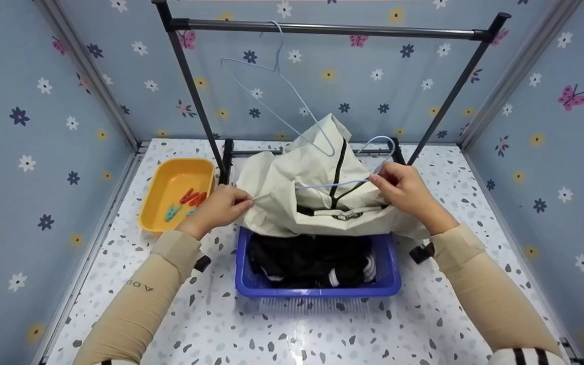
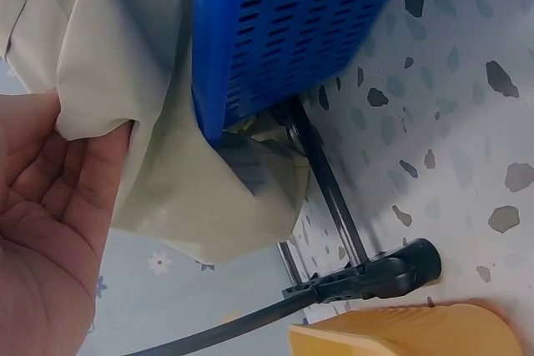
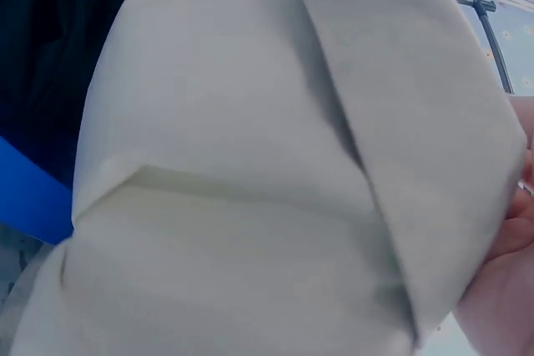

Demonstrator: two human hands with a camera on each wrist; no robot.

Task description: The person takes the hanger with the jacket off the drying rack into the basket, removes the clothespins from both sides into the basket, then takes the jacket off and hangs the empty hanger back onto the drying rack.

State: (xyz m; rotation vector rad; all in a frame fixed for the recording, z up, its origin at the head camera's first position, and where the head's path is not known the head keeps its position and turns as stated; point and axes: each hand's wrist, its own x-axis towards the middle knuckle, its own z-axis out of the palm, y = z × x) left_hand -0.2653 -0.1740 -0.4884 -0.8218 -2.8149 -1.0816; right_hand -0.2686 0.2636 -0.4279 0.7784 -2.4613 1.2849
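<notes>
A cream garment (image 1: 282, 177) with black piping and a zip lies bunched over the back of a blue basket (image 1: 317, 292). My left hand (image 1: 221, 208) pinches its left edge; the left wrist view shows the cloth (image 2: 125, 39) between thumb and fingers of that hand (image 2: 54, 198). My right hand (image 1: 403, 192) pinches a light blue hanger (image 1: 330, 185), whose bar runs partly into the garment opening and whose hook points up. In the right wrist view the garment (image 3: 225, 122) hides most of the right hand (image 3: 505, 281).
Behind the basket stands a black clothes rack (image 1: 332, 29), with another light blue hanger (image 1: 251, 63) hooked on its bar. Dark clothes (image 1: 307, 258) fill the basket. At the left sits a yellow tray (image 1: 162, 177) with red clothespins (image 1: 188, 196) and green clothespins (image 1: 172, 212).
</notes>
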